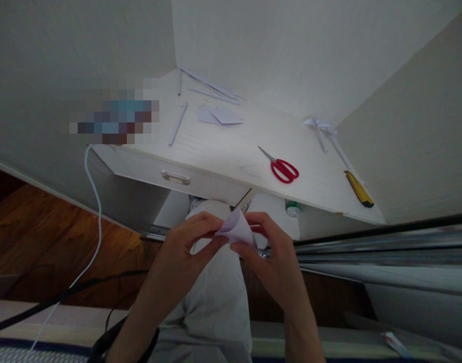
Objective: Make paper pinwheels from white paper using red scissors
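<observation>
Between my two hands, above my lap and in front of the desk edge, is a small piece of white paper (240, 233) curled into a cone-like shape. My left hand (195, 239) pinches its left side between thumb and fingers. On the other side, my right hand (270, 252) grips the lower right part, thumb in front and fingers behind. On the desk lie red-handled scissors (284, 170), blades pointing to the back left. Folded paper pieces (220, 116) rest farther back on the desk.
Thin paper rolls (178, 125) lie on the white desk (231, 146). A paper piece with sticks (321, 128) sits at the back right, near a yellow cutter (358, 189). A white cable (99, 212) hangs at left. Under the desk stands a green-labelled bottle (292, 207).
</observation>
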Available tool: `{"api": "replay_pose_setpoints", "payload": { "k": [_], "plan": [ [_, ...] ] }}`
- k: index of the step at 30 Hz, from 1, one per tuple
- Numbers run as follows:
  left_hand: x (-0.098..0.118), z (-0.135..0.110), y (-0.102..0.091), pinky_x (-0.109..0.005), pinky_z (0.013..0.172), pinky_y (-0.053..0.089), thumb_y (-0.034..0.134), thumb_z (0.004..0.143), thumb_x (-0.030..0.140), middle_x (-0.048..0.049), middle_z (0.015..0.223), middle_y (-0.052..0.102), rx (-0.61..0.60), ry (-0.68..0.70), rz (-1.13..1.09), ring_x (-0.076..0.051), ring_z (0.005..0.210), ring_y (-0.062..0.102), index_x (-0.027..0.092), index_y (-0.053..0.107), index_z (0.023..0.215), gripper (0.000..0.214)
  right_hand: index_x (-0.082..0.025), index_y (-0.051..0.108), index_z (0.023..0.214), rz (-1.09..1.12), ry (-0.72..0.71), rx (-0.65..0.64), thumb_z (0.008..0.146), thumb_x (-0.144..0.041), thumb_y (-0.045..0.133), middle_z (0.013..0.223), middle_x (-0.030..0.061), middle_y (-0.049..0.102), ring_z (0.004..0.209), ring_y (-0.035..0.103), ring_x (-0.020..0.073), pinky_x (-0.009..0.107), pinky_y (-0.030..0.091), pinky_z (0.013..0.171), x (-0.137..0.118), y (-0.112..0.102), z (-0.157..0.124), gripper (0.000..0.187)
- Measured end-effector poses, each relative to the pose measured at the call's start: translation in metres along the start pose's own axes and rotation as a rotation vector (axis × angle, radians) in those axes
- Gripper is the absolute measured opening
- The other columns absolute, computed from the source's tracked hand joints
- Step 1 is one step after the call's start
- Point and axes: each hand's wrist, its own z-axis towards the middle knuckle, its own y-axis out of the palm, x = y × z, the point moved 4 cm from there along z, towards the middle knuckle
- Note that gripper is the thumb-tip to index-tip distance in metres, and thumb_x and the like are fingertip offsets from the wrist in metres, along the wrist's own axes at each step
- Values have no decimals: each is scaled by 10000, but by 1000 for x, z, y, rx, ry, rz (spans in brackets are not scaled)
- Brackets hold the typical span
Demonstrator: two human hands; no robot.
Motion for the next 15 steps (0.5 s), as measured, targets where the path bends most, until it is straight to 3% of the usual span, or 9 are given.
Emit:
{"api": "replay_pose_setpoints", "payload": {
  "k": [3,6,10,15],
  "plan": [
    [2,-2,3,-190,776,532,731,765,185,11,907,718,47,-33,-67,-130,833,662,258,740,922,173,-211,662,842,195,119,101,791,-220,692,765,-4,684,701,622,166,274,520,644,7,12,-5,60],
    [6,-5,4,-188,759,549,765,721,172,17,881,716,144,-61,-182,-125,813,675,250,720,989,283,-216,692,842,479,189,222,781,-219,709,784,-3,705,706,644,158,258,538,644,10,22,-12,63],
    [11,-7,8,-188,722,562,767,692,163,12,823,713,191,-70,-258,-132,786,685,211,713,870,192,-244,722,940,745,215,345,771,-217,726,861,6,764,732,697,156,250,576,667,8,31,-18,172],
    [12,-7,8,-158,623,543,743,700,154,45,685,682,186,-99,-295,-100,650,657,201,683,715,78,-223,724,927,820,265,409,753,-270,752,862,36,781,700,713,170,268,595,652,8,37,-22,182]
  ]
}}
